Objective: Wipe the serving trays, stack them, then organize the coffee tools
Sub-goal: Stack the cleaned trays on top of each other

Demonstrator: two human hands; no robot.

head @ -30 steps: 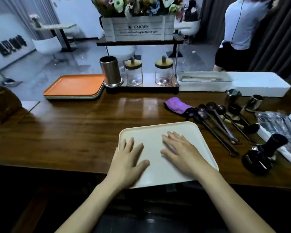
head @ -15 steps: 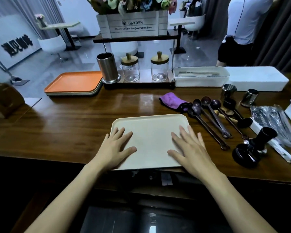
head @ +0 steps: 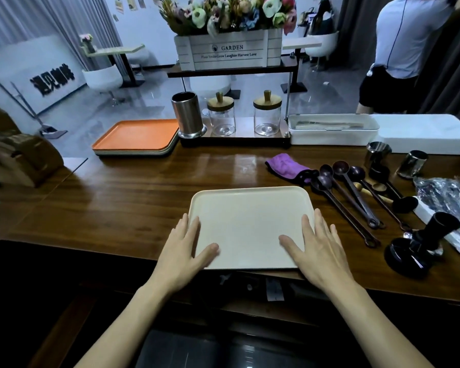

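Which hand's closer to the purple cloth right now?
Right. The right hand rests on the cream tray at its right edge, short of the purple cloth; the left hand rests at the tray's left edge, farther away.

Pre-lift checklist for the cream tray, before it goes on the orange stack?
1. Hands on cream tray: ok. The left hand is at its left edge and the right hand at its right edge, fingers flat.
2. Grip on rim: not ok, neither hand curls round it.
3. Tray top bare: ok.
4. Tray wiped: cannot tell. The purple cloth lies apart, behind it.
5. Orange tray stack top free: ok.
6. Spoons off the tray: ok, they lie beside it.
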